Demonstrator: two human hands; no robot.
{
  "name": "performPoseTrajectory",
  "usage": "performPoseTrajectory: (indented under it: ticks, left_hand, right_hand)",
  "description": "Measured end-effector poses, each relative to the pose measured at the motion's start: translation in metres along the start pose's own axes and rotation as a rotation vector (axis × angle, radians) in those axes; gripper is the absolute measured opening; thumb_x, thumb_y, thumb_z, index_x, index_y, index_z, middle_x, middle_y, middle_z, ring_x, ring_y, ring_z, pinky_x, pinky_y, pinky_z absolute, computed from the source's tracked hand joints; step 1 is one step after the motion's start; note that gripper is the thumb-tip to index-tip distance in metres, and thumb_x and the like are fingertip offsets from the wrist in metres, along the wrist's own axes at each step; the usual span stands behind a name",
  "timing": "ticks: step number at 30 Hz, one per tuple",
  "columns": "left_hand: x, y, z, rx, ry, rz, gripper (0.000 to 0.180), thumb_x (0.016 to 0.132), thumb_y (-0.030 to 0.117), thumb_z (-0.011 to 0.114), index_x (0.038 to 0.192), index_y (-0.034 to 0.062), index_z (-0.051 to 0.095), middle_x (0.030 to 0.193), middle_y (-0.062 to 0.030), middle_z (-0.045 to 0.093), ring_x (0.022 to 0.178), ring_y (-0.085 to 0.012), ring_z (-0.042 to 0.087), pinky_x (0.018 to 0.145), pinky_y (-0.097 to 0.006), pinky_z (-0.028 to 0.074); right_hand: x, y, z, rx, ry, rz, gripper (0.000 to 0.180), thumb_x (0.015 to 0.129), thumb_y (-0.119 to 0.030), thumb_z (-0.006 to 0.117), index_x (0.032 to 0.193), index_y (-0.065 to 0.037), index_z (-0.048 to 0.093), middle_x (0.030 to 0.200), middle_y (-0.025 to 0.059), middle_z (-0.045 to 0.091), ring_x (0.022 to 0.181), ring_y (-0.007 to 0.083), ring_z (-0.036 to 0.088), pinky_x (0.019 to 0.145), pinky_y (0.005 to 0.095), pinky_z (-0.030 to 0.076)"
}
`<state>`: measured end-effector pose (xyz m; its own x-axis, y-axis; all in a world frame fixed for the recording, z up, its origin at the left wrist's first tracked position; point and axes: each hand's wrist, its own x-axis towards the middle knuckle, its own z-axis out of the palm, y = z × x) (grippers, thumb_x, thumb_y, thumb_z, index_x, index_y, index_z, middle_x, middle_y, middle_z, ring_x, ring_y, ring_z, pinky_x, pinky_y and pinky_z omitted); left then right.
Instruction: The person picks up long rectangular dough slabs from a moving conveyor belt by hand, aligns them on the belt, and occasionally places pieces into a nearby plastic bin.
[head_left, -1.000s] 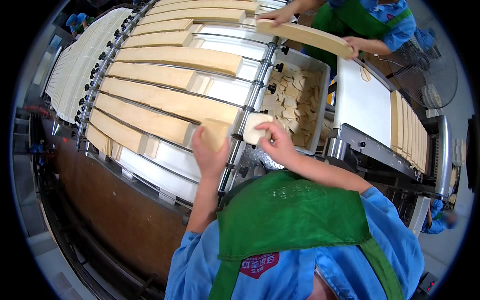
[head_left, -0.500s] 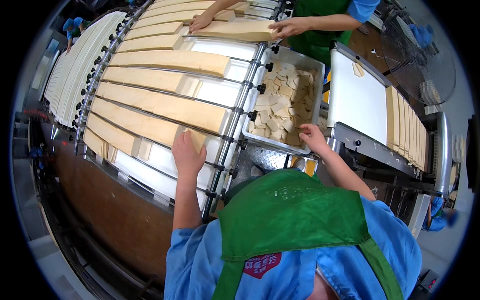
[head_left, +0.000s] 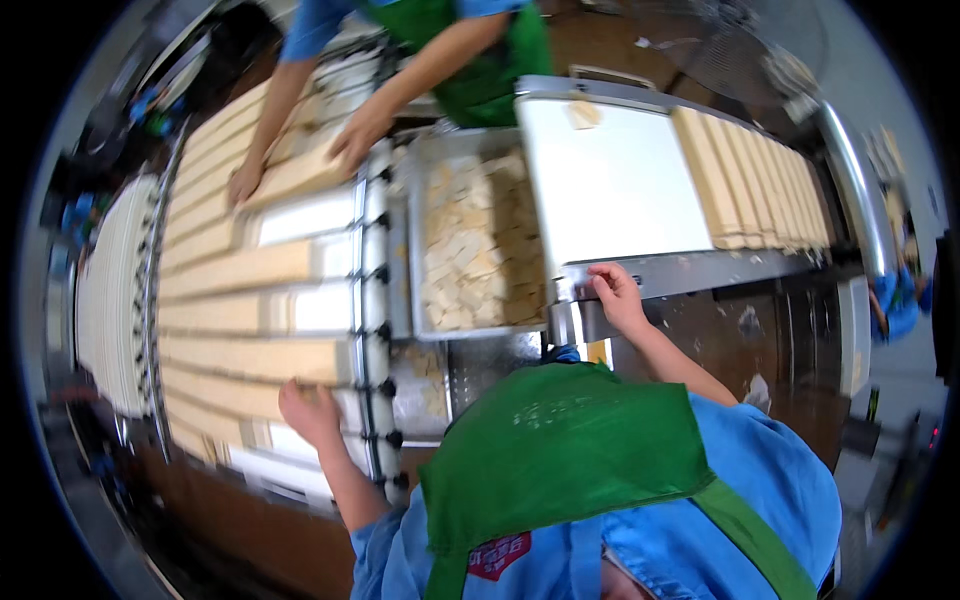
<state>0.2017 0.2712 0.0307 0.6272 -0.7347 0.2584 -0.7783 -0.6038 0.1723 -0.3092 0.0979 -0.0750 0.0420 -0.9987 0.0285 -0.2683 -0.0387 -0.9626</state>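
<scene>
My left hand (head_left: 310, 411) is at the end of a long cream-coloured, dough-like slab (head_left: 240, 391) on the left conveyor. Motion smears its fingers, so I cannot tell whether they grip the slab. My right hand (head_left: 617, 297) hovers by the near left corner of the right-hand conveyor (head_left: 610, 180), fingers loosely bent and apart, with nothing visible in them. More slabs (head_left: 245, 358) lie side by side between thin metal rods on the left conveyor. Beyond them, a co-worker's two hands hold another slab (head_left: 300, 180).
Between the conveyors stands a metal bin (head_left: 412, 250) of flat pale offcuts (head_left: 465, 240). Several slabs (head_left: 750, 185) lie in a row on the right conveyor, with a small offcut (head_left: 584, 113) near its far edge. Black knobs line the metal rail (head_left: 368, 290).
My view has swung to the right. My right hand has gone from beside the bin to the right conveyor's corner. The co-worker's hands still hold a slab, now angled across the conveyor.
</scene>
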Motion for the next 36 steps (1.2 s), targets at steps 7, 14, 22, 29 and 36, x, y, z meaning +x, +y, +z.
performPoseTrajectory:
  ticks: [7, 14, 22, 29, 36]
  left_hand:
    - [0.038, 0.207, 0.044, -0.405, -0.164, 0.451, 0.026, 0.08, 0.012, 0.068, 0.102, 0.0006, 0.06, 0.104, -0.0177, 0.061, 0.1, -0.0368, 0.057, 0.091, -0.043, 0.045]
    - [0.015, 0.475, 0.11, -0.534, -0.381, 0.928, 0.02, 0.079, 0.013, 0.068, 0.095, 0.0015, 0.063, 0.101, -0.017, 0.064, 0.099, -0.0358, 0.059, 0.089, -0.042, 0.047]
    - [-0.006, 0.717, 0.222, -0.604, -0.474, 1.188, 0.026, 0.078, 0.016, 0.069, 0.1, 0.0031, 0.064, 0.106, -0.0148, 0.063, 0.103, -0.0334, 0.058, 0.09, -0.042, 0.046]
    - [-0.035, 0.884, 0.258, -0.405, -0.359, 1.203, 0.058, 0.078, 0.033, 0.071, 0.124, 0.0017, 0.053, 0.126, -0.0141, 0.054, 0.121, -0.0308, 0.047, 0.096, -0.047, 0.041]
    - [-0.056, 0.888, 0.249, -0.269, -0.433, 0.914, 0.082, 0.074, 0.047, 0.07, 0.136, 0.0028, 0.041, 0.137, -0.0128, 0.042, 0.131, -0.0279, 0.036, 0.102, -0.052, 0.035]
  right_hand:
    - [0.043, 0.073, -0.141, 0.289, 0.864, 0.251, 0.03, 0.095, -0.008, 0.054, 0.124, -0.005, 0.049, 0.089, 0.0028, 0.055, 0.074, 0.0114, 0.056, 0.066, 0.0254, 0.048]
    - [0.087, 0.164, -0.238, 0.303, 1.254, 0.182, 0.042, 0.09, -0.016, 0.06, 0.129, -0.004, 0.047, 0.083, 0.0004, 0.049, 0.071, 0.0117, 0.048, 0.068, 0.0251, 0.043]
    - [0.084, 0.129, -0.227, -0.202, 1.057, 0.318, 0.049, 0.084, -0.017, 0.064, 0.127, 0.0, 0.05, 0.071, 0.0036, 0.049, 0.066, 0.0162, 0.05, 0.064, 0.0311, 0.044]
    - [0.083, 0.127, -0.231, -0.274, 0.997, 0.358, 0.056, 0.078, -0.013, 0.063, 0.131, -0.002, 0.05, 0.068, 0.0045, 0.047, 0.064, 0.0182, 0.049, 0.061, 0.0326, 0.041]
    - [0.084, 0.125, -0.241, -0.401, 0.951, 0.305, 0.051, 0.077, -0.014, 0.062, 0.127, -0.003, 0.055, 0.066, 0.0046, 0.048, 0.064, 0.0204, 0.048, 0.063, 0.035, 0.04]
